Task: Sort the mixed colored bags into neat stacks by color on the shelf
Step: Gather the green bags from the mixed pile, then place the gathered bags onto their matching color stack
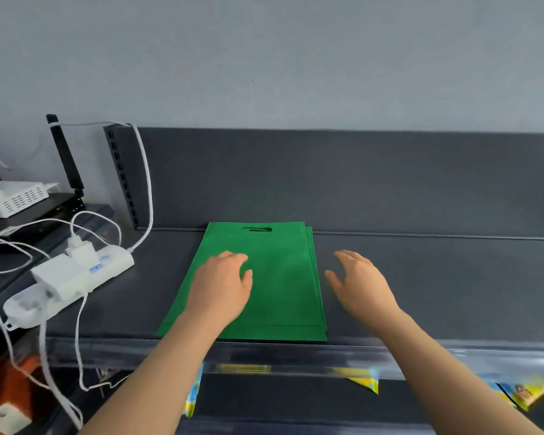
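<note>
A stack of green bags lies flat on the dark grey shelf, cut-out handle toward the back wall. A few edges stick out along its right side. My left hand rests palm down on the left half of the top bag, fingers relaxed. Over the bare shelf just right of the stack is my right hand, fingers spread and holding nothing. I cannot tell whether it touches the stack's edge.
A white power strip with plugs and white cables lies on the shelf's left end. A router with a black antenna stands beyond it. Yellow and blue packets show on the lower shelf. The shelf has a clear plastic front lip.
</note>
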Tool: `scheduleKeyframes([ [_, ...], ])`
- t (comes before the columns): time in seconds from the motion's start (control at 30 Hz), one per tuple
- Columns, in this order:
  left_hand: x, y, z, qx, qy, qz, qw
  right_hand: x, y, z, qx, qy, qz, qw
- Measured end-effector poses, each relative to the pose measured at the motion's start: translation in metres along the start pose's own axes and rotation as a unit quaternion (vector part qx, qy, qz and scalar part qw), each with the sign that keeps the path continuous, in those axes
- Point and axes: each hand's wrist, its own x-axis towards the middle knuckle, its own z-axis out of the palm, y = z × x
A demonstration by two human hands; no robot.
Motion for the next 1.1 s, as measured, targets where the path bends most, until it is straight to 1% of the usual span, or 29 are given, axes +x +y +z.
scheduleKeyframes([
  [0.17,-0.003,0.046,0.005,-0.031,0.005,0.082,0.996,-0.020,0.022,-0.027,-0.048,0.039,0.024,0.998],
  [0.37,-0.006,0.102,0.029,-0.064,-0.015,0.144,0.987,-0.053,0.071,-0.060,-0.077,0.064,0.087,0.991],
  [0.53,-0.011,0.165,0.053,-0.087,-0.026,0.186,0.978,-0.085,0.124,-0.096,-0.089,0.081,0.134,0.984],
  [0.73,-0.023,0.264,0.085,-0.108,-0.037,0.229,0.967,-0.124,0.208,-0.147,-0.108,0.096,0.174,0.974],
  [0.93,-0.040,0.383,0.117,-0.129,-0.047,0.258,0.956,-0.164,0.307,-0.213,-0.125,0.118,0.184,0.968],
  [1.1,-0.054,0.479,0.146,-0.148,-0.053,0.281,0.947,-0.192,0.387,-0.256,-0.130,0.128,0.218,0.959],
])
